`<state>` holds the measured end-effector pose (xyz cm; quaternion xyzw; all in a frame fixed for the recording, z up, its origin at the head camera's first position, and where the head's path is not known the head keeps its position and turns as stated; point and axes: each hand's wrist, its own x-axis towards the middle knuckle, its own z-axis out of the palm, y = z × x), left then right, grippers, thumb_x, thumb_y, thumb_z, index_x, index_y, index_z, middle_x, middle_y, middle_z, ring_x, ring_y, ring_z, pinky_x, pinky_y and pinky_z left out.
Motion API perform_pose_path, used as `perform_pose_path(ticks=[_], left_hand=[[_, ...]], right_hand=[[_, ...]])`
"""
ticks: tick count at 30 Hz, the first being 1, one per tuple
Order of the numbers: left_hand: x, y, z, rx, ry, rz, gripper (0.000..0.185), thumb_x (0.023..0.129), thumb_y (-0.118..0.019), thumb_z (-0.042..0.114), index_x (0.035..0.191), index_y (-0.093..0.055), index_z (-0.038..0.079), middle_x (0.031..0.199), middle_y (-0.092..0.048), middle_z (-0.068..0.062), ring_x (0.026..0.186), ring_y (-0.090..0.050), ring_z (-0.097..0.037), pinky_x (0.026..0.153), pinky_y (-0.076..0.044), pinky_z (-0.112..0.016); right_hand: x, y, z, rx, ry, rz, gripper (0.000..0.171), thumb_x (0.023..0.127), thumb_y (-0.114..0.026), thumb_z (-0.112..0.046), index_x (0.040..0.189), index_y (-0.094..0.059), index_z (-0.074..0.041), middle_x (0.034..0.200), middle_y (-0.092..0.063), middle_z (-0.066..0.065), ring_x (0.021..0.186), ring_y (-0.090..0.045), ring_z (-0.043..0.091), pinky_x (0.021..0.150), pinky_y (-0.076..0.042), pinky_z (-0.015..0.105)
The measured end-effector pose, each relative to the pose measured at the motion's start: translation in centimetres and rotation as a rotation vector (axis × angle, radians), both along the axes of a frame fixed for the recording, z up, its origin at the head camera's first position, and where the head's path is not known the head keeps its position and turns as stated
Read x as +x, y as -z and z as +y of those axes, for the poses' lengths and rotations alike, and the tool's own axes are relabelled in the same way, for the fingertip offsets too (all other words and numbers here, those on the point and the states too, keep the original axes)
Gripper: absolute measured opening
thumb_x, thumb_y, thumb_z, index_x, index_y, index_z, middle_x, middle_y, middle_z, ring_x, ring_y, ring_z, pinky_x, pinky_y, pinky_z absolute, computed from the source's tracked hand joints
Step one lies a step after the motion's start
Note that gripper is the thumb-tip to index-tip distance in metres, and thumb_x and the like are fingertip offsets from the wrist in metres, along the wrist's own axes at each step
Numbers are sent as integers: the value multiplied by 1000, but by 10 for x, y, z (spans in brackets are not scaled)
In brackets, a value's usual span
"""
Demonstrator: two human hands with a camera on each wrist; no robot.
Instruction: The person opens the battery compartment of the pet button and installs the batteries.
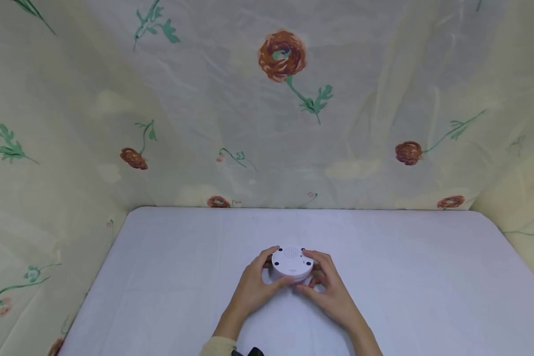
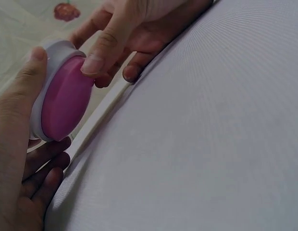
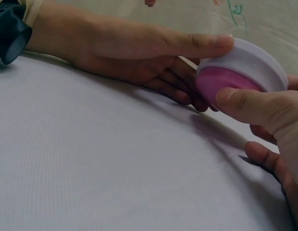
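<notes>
The left hand [image 1: 252, 288] comes in from about 7 o'clock, sleeve cuff [image 1: 217, 346] at the lower edge of the head view, palm turned inward. Its thumb lies along the white rim of the round device [image 1: 292, 262] and its fingers curl behind and under it, so this grip is closed on the device's left side.

The device sits between the two hands, at the near middle of the counter [image 1: 427, 277], tilted up off the surface — white underside with small dark feet and a patch of fine holes facing the head camera, pink face [image 2: 65, 98] turned down and toward the person.

The right hand [image 1: 329, 287] enters from about 5 o'clock. Its thumb presses on the pink face near the rim, seen in the right wrist view [image 3: 245, 98], while its other fingers curl loosely beneath — a pinching grip on the device's right side.

Behind the counter hangs a pale floral cloth [image 1: 285, 99].
</notes>
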<state>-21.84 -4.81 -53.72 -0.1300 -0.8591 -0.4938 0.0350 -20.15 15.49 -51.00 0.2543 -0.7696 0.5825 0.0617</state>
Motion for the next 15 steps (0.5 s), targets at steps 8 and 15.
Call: perform_pose_path(ticks=[8,15], left_hand=[[-1,3,0,-4,6,8,76,76,-68,59,138,-44,23,117,-64,6,104,-59,-8,93,-49,-30],[0,2,0,-12,14,7,72,79,-64,59,138,-44,23,119,-63,5,104,-58,-9,92,-49,-31]], right_hand=[[-7,26,5,14,19,-19,74,76,-76,-3,140,-39,-7,136,-37,10,103,-49,10,67,-52,24],[-6,24,4,47,73,33,67,77,-75,0,136,-45,-6,137,-37,12,109,-49,6,74,-53,27]])
